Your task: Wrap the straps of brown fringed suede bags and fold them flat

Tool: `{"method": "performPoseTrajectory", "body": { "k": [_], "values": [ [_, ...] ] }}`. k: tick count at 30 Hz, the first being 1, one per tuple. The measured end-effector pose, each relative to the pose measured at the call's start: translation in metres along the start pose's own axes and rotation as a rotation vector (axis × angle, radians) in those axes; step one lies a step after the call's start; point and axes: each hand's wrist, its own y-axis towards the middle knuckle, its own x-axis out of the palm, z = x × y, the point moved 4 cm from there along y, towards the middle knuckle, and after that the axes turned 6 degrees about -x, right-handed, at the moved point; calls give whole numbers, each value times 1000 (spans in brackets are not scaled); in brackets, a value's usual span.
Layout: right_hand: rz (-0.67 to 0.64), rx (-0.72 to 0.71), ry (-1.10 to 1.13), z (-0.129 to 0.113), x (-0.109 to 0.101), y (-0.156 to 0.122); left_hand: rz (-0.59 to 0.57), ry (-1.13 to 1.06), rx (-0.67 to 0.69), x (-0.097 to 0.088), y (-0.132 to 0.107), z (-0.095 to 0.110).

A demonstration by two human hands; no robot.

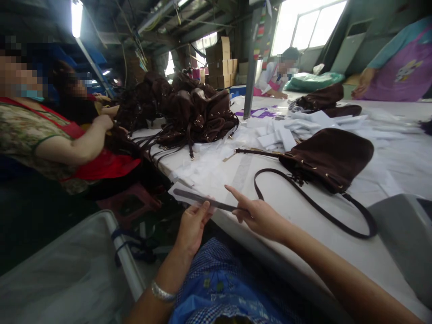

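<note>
My left hand [195, 225] is closed, thumb on top, around a white translucent sleeve [178, 187] with a dark brown strap [223, 206] lying along it. My right hand [258, 216] grips the same strap farther right, its index finger stretched out over the table. Beside it on the table lies a dark brown drawstring handbag [332, 157] with gold-coloured eyelets. The bag's long strap loops over the tabletop and passes behind my right hand; whether it is the piece in my hands I cannot tell.
Brown bags [199, 108] are heaped at the table's far left. White packets [286, 130] lie behind the handbag, and a grey machine [405, 243] stands at right. A white-lined bin [114, 234] is at lower left. Co-workers sit left, a person [273, 81] works opposite, another at right.
</note>
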Motion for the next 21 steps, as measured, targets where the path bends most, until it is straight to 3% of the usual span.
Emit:
{"method": "performPoseTrajectory", "body": {
  "k": [3,6,9,12,14,17,21],
  "values": [
    [-58,1,57,-15,-1,19,-108,28,-12,14,-13,-13],
    [-90,22,77,-20,4,29,-123,70,28,15,-22,-21],
    [-118,65,55,-18,7,25,-220,30,-77,4,-20,-26],
    [-150,109,41,-17,5,10,-293,-208,-268,-18,-3,-15],
    [-195,133,63,-16,3,-3,-187,-371,-233,-42,16,12],
    [-251,171,89,-12,0,-21,-4,-545,5,-84,37,72],
    [-272,220,76,2,-2,-36,196,-468,446,-154,22,154]
  ]
}}
